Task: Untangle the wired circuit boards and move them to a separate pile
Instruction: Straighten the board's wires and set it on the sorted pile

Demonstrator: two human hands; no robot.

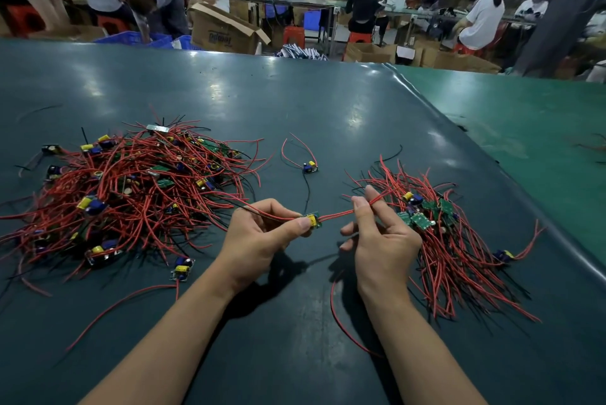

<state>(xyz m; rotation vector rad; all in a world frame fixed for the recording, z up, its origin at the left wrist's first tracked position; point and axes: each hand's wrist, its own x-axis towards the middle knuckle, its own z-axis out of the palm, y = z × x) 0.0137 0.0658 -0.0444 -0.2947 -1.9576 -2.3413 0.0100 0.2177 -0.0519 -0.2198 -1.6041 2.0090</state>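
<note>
A large tangled pile (131,188) of small circuit boards with red and black wires lies on the left of the dark green table (295,103). On the right lies a smaller, straighter pile (449,240). My left hand (259,240) pinches one small board (313,220) with a yellow part, held above the table between the piles. My right hand (377,234) pinches that board's red wires (337,214) between thumb and forefinger, pulled taut to the right. Black and red wires trail from the board back toward the left pile.
A lone wired board (310,168) lies between the piles, farther back. Another loose board (182,268) sits at the left pile's near edge. A lighter green mat (524,129) covers the table's right side. Several people work at benches among cardboard boxes beyond the far edge.
</note>
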